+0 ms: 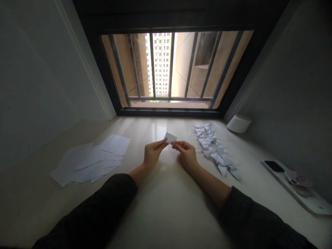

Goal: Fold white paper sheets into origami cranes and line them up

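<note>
Between my two hands is a small folded piece of white paper (171,137), held up above the pale surface. My left hand (153,152) pinches its left side between thumb and fingers. On its lower right edge, the fingertips of my right hand (187,152) are closed. The exact fold of the paper is too small to make out. Flat white paper sheets (90,159) lie in a loose, overlapping spread to the left of my left hand. Several folded paper figures with thin points (214,147), like origami cranes, are lined up to the right of my right hand.
A white roll (239,123) stands at the right wall. A phone in a pale case (295,186) lies at the right with a round attachment on its back. Ahead, a dark-framed window (168,112) with bars closes off the pale ledge (166,207); walls rise on both sides.
</note>
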The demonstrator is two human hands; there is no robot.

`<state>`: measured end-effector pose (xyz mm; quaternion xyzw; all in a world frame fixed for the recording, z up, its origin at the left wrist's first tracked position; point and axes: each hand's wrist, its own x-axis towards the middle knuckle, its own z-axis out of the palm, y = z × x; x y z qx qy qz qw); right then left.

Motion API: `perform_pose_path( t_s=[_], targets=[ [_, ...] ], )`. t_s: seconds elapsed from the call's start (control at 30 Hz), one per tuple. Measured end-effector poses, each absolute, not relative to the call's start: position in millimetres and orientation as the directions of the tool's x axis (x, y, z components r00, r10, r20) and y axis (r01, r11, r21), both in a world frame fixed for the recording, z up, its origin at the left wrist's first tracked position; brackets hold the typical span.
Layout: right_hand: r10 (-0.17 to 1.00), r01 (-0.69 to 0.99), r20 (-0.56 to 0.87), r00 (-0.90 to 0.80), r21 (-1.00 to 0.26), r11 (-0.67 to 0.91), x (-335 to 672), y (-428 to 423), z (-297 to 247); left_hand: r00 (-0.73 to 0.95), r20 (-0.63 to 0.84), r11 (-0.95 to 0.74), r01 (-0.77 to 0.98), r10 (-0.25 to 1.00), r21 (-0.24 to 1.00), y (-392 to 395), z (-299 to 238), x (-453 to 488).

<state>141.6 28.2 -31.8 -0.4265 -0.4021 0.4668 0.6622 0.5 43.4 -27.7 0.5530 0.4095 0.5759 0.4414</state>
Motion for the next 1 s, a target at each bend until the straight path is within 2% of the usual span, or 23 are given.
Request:
perform_pose_path(
  t_s=[0.43,0.77,0.87,1.0],
  targets=[
    [0.965,-0.340,0.114,0.237,-0.920,0.193,141,28,-31,0.038,0.245,-0.238,-0.126,0.969,0.963,40,-24,4],
    [0.948,-0.355,0.185,0.260,-0.895,0.272,141,31,-41,0.069,0.171,-0.161,-0.133,0.983,0.978,43,-24,2],
    [0.942,-0.311,0.216,0.258,-0.904,0.293,143,33,-43,0.110,0.147,-0.133,-0.129,0.983,0.983,45,-26,1],
    [0.916,-0.137,0.286,0.281,-0.933,0.333,146,34,-44,0.153,0.133,-0.118,-0.105,0.979,0.987,47,-30,2]
  ],
)
